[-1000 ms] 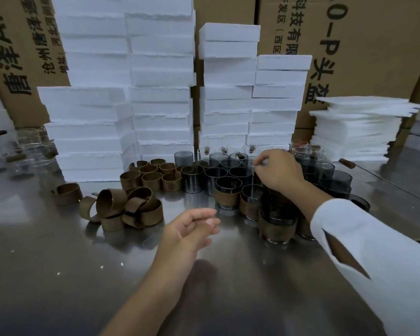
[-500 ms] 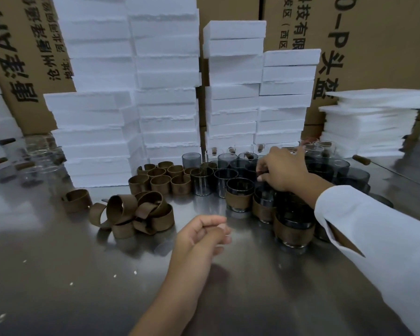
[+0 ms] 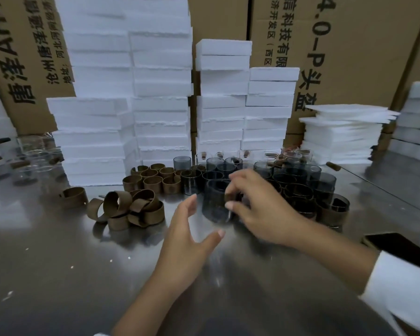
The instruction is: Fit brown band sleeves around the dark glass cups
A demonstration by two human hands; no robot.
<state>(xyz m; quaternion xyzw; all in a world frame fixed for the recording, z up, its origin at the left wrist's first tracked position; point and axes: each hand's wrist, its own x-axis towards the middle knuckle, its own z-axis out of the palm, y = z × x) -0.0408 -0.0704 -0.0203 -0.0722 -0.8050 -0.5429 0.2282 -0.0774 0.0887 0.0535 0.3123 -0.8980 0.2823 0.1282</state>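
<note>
While the right hand (image 3: 257,209) pinches a dark glass cup (image 3: 215,204) by its rim, roughly upright, the left hand (image 3: 187,236) spreads wide just beside it. The loose brown band sleeves (image 3: 131,209) lie leftward on the worktop (image 3: 58,263), nearer the left hand.

Motion blur smears the round dark glass cup (image 3: 214,202). Its right wall is hidden behind the right hand (image 3: 260,209) pinching it. Brown-banded dark glass cups (image 3: 298,194) behind that hand: count not determinable. Flat black slab (image 3: 398,246) partly covered by white sleeve (image 3: 403,287). Brown cardboard cartons (image 3: 349,44): print cut off at top edge.
</note>
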